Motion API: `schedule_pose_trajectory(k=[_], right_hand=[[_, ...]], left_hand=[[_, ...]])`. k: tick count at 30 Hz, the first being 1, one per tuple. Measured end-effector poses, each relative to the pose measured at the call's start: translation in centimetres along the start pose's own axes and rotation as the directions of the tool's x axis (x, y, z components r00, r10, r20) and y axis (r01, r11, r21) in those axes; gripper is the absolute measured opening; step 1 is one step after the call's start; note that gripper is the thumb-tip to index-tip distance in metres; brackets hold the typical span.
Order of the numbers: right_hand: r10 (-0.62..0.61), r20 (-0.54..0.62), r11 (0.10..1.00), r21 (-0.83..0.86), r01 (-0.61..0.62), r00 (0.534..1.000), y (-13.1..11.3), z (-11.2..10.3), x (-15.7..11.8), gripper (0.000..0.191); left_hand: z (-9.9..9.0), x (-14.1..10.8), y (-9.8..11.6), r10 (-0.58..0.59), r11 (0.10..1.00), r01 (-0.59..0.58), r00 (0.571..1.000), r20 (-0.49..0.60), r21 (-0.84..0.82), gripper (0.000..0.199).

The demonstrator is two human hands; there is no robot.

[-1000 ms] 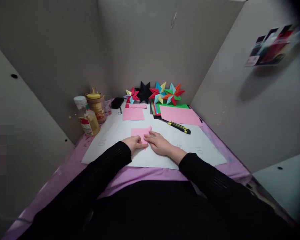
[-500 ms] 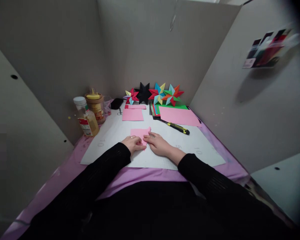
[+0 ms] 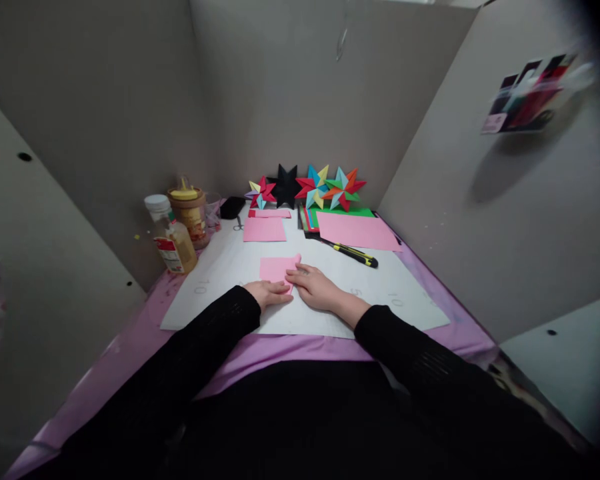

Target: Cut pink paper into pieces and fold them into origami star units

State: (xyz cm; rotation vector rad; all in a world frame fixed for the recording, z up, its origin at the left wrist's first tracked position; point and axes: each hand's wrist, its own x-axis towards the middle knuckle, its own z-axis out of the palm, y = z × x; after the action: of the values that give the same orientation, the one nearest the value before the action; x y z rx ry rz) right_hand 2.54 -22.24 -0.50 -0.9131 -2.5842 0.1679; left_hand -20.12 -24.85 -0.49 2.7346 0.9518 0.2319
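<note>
A small pink paper [image 3: 274, 267] lies on the white board [image 3: 310, 323], its right edge curled up at the top. My left hand [image 3: 269, 293] lies flat over the paper's lower edge, fingers stretched to the right. On the right edge of the paper rest the spread fingers of my right hand [image 3: 314, 287]. The fingertips of both hands are close together near the lower right corner, which they partly hide.
Behind are a pink square [image 3: 264, 229], scissors [image 3: 239, 224], a large pink sheet [image 3: 357, 231] on coloured papers, and a yellow-black cutter [image 3: 355, 255]. Folded paper stars [image 3: 316, 187] lean on the back wall. A bottle [image 3: 174, 240] and a brown jar [image 3: 193, 217] stand left.
The fingers of my left hand, bent before, have straightened and now lie flatter on the paper. My right hand has hardly moved. The view has shifted slightly.
</note>
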Motion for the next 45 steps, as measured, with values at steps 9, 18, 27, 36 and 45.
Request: schedule_pose_trajectory(k=[9, 18, 27, 36, 45], right_hand=[[0.005, -0.005, 1.0, -0.001, -0.005, 1.0, 0.0, 0.0, -0.1, 0.045], [0.017, -0.002, 1.0, 0.009, -0.017, 1.0, -0.3, -0.3, 0.0, 0.037], [0.107, -0.003, 0.992, 0.063, -0.106, 0.994, -1.6, -0.5, 0.3, 0.034], [0.164, -0.003, 0.985, 0.056, -0.163, 0.986, -1.8, -0.4, 0.5, 0.036], [0.182, -0.014, 0.982, 0.06, -0.181, 0.983, -2.0, -0.2, 0.5, 0.036]], left_hand=[[0.7, -1.0, 1.0, -0.031, 0.998, 0.032, 0.999, -0.022, 0.055, 0.048], [0.9, -0.7, 3.5, -0.209, 0.966, 0.229, 0.965, -0.159, 0.12, 0.043], [0.9, -0.9, 3.7, -0.138, 0.959, 0.164, 0.982, -0.126, 0.229, 0.036], [0.7, -1.1, 4.0, -0.158, 0.963, 0.174, 0.983, -0.092, 0.206, 0.038], [0.1, -0.7, 5.2, -0.211, 0.941, 0.209, 0.977, -0.02, 0.266, 0.051]])
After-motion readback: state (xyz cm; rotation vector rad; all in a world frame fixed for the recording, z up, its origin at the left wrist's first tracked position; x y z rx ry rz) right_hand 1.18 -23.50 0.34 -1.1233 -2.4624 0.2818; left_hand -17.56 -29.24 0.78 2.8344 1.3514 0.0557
